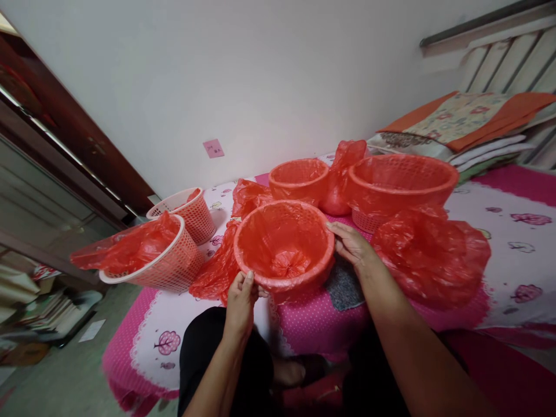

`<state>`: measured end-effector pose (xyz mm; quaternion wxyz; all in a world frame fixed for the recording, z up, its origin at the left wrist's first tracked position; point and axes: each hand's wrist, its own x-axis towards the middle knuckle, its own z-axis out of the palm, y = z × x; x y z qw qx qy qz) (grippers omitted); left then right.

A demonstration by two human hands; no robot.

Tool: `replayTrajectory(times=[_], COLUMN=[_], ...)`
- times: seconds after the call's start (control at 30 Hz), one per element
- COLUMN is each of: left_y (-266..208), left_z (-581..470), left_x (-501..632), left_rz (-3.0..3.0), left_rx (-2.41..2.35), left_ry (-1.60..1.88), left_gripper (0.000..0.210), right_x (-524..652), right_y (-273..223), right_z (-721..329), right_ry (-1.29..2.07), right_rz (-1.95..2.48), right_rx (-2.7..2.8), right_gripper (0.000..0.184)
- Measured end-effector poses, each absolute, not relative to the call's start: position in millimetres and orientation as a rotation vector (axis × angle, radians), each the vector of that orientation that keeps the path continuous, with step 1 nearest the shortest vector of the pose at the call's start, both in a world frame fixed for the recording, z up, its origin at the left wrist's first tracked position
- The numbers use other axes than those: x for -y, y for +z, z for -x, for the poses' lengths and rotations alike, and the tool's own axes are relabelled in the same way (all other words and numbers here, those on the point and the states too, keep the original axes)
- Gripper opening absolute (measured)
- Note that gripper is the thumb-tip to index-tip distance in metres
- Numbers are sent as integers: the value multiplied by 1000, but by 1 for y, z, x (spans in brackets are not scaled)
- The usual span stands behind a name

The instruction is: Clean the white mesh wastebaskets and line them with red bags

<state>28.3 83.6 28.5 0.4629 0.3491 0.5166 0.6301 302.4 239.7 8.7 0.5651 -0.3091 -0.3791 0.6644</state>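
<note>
A round basket lined with a red plastic bag [290, 234] is tilted toward me at the bed's front edge, its rim covered by the film. My left hand [244, 292] grips the rim at the lower left, thumb on top and fingers beneath. At the right side of the same rim, my right hand [350, 242] is closed with the thumb over the edge. Crumpled red film [219, 269] lies just left of the basket. Behind it stand a smaller red-covered basket [299, 176] and a larger one [402, 179].
Two pink perforated baskets [185, 255] sit at the left, the nearer one holding red film [152, 246]. A puffed red bag [434, 255] lies at the right. Folded bedding [469, 121] is stacked by the radiator [512, 61]. The patterned bedsheet [512, 249] lies beneath.
</note>
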Motion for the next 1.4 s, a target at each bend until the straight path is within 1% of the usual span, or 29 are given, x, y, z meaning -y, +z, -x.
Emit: replayTrajectory(times=[0.17, 0.33, 0.43, 0.5, 0.57, 0.7, 0.8, 0.9, 1.03, 1.17, 1.27, 1.33, 1.4], left_y=[42, 44, 34, 25, 18, 17, 20, 18, 10, 10, 13, 16, 20], left_z=[-20, -9, -3, -1, -2, -14, -27, -36, -41, -41, -36, -28, -17], left_x=[-93, -96, -85, -73, -58, -39, -39, -48, -60, -66, -65, -61, -58], left_rz=[-708, -731, -748, -764, -853, -1182, -1324, -1368, -1312, -1260, -1298, -1322, -1347], left_rx=[-1180, -1134, -1131, -1190, -1287, -1365, -1328, -1299, -1240, -1175, -1163, -1245, -1414], left_ry=[1537, 1530, 1540, 1572, 1591, 1509, 1430, 1384, 1349, 1304, 1249, 1305, 1486], left_gripper=[65, 60, 60, 59, 54, 39, 29, 29, 32, 34, 32, 30, 25], right_x=[-233, -210, -184, -159, -131, -83, -66, -68, -82, -92, -94, -92, -90], right_y=[11, 18, 21, 23, 26, 36, 45, 51, 47, 39, 37, 38, 41], right_z=[-299, -303, -311, -313, -310, -285, -260, -239, -219, -206, -202, -201, -200], right_ry=[1556, 1545, 1266, 1018, 826, 588, 364, 140, 68, 64, 45, 35, 16], right_rz=[774, 858, 974, 1020, 1076, 1173, 1092, 975, 933, 998, 1031, 1020, 1008], right_rx=[847, 864, 790, 785, 853, 1121, 1429, 1662, 1942, 2145, 2163, 2143, 2120], right_gripper=[32, 41, 43, 40, 34, 21, 15, 23, 36, 37, 38, 41, 44])
